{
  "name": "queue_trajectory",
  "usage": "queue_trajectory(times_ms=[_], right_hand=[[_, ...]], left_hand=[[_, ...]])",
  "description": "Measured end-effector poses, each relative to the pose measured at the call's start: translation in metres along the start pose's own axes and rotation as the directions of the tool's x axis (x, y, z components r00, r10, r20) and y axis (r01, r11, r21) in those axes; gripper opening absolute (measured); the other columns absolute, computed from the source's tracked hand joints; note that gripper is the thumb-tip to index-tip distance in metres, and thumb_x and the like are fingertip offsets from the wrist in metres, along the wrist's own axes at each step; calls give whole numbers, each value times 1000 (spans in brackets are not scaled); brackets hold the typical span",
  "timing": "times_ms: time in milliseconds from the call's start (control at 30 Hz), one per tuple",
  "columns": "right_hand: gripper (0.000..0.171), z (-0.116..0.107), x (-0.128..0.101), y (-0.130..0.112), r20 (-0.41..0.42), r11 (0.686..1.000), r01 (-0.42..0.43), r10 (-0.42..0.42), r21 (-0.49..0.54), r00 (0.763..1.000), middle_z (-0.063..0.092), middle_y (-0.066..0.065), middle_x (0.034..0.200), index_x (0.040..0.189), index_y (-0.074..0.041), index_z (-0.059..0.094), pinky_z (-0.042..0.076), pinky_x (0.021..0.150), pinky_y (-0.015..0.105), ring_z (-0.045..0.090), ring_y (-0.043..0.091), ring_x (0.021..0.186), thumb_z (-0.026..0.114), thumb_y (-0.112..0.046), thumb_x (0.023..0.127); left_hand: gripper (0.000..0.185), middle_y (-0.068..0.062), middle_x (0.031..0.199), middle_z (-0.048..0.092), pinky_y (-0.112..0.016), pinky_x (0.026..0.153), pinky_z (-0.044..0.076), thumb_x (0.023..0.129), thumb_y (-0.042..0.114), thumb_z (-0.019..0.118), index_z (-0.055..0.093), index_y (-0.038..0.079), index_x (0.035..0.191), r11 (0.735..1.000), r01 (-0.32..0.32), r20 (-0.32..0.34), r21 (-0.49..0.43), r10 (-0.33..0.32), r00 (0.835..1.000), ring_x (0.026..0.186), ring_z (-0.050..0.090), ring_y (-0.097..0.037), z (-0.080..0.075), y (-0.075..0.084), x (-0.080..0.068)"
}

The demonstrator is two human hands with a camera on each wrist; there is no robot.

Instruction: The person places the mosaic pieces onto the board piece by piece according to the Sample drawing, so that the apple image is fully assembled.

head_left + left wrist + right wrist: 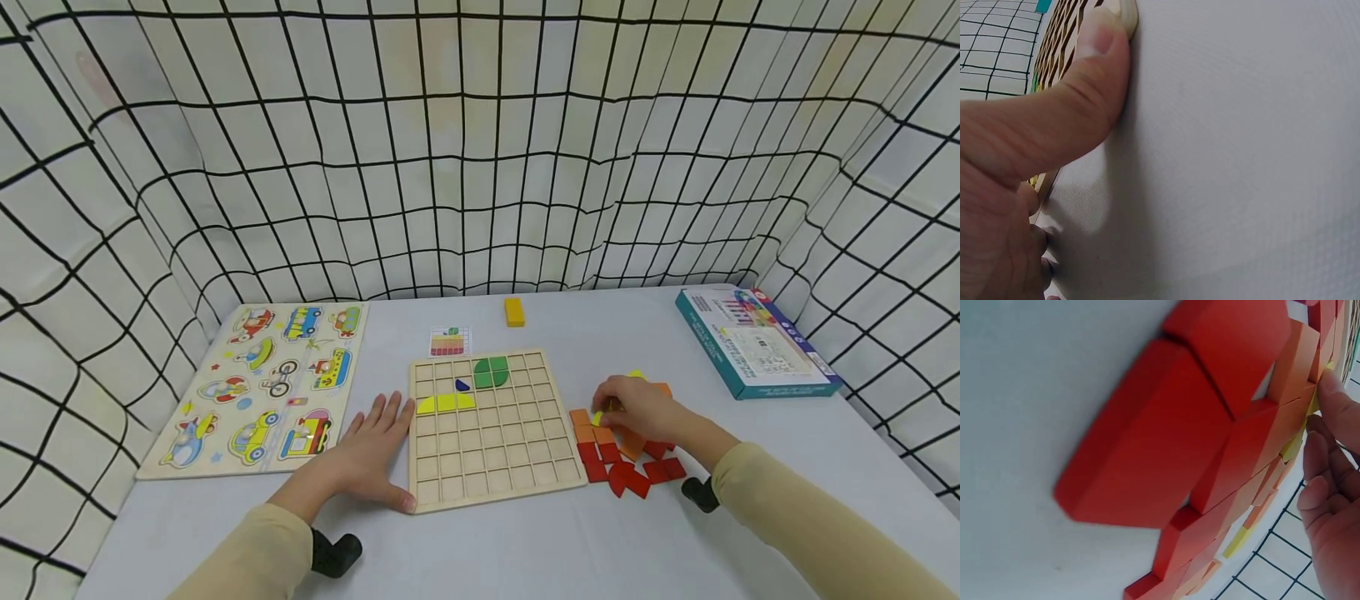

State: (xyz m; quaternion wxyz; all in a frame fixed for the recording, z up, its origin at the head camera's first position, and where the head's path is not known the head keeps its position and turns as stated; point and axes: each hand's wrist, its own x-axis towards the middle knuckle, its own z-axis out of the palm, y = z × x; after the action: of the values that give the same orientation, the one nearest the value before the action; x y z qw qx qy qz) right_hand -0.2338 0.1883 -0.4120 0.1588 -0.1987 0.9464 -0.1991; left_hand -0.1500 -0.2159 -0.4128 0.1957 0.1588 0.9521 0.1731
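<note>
My left hand point(371, 457) lies with spread, straight fingers along the left side of a wooden grid board point(487, 454). In the left wrist view its thumb point(1094, 62) presses the board's near corner. On the board sit yellow pieces point(446, 402) in a row, a small dark blue piece point(462, 385) and green rounded pieces point(491, 372). To the right of the board my right hand point(637, 407) pinches a yellow piece point(1312, 407) between thumb and forefinger. Orange pieces point(582, 425) and red pieces point(628, 481) lie beneath and around that hand.
A picture card point(450, 342) stands behind the board, near a yellow block point(513, 312). At left lies a vehicle puzzle board point(251, 392); at back right, a teal box point(765, 346). Black netting point(480, 158) over white cloth encloses the table.
</note>
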Motion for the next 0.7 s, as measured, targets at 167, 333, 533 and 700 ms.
queue_trajectory(times_ms=[167, 333, 533, 700], right_hand=[[13, -1, -2, 2, -15, 999, 31, -30, 41, 999, 64, -4, 88, 94, -18, 66, 56, 77, 24, 57, 15, 88, 77, -12, 91], [12, -6, -3, 2, -32, 987, 63, -59, 150, 998, 63, -2, 91, 101, -17, 69, 54, 75, 25, 57, 17, 90, 75, -12, 92], [31, -10, 4, -9, 6, 950, 106, -113, 293, 994, 67, 7, 113, 128, -15, 71, 56, 76, 25, 61, 21, 92, 66, -8, 98], [23, -6, 19, -28, -5, 912, 98, -105, 397, 994, 68, 10, 107, 123, -8, 71, 58, 76, 30, 68, 21, 87, 64, -10, 100]], left_hand=[[135, -30, 169, 4, -71, 124, 4, 66, 51, 93, 15, -4, 161, 1000, 7, 0, -3, -7, 1000, 157, -2, -51, 1, -1, 1], [135, -30, 169, 4, -70, 124, 3, 66, 51, 93, 15, -4, 161, 1000, 12, 5, -9, -12, 1000, 157, -2, -51, 2, -1, 1], [135, -29, 170, 3, -70, 125, 3, 67, 52, 92, 14, -4, 162, 1000, 23, 18, -6, -23, 1000, 157, -3, -50, 2, -1, 0], [135, -30, 169, 2, -70, 124, 3, 67, 52, 92, 13, -4, 162, 1000, 18, 19, 0, -18, 1000, 156, -4, -51, 0, -1, 2]])
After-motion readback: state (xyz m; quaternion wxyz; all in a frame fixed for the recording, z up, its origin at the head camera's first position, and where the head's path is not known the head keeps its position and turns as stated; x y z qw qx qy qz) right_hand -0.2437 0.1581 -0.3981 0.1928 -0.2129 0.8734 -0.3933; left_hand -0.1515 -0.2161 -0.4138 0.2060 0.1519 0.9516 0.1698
